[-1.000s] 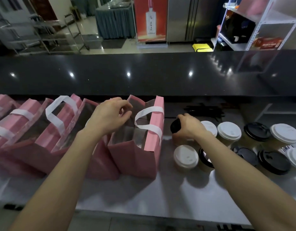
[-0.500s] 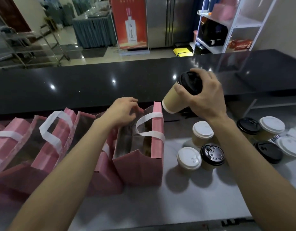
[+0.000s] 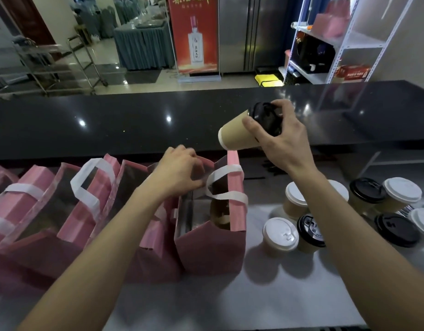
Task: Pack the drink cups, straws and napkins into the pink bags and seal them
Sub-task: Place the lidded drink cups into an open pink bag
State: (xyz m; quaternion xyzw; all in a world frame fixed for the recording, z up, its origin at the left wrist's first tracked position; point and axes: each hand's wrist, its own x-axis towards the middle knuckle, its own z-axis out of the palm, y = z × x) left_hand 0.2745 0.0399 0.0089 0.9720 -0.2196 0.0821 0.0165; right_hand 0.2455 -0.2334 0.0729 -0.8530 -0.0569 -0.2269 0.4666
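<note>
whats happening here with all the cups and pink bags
A person is packing drinks. The right hand holds a black-lidded paper cup tilted in the air above the open pink bag, while the left hand grips the bag's rim to hold it open. More lidded cups wait on the counter to the right; other pink bags stand left.

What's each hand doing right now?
Left hand: grips the rim of the open pink bag.
Right hand: holds the black-lidded cup, tilted, above it.
</note>
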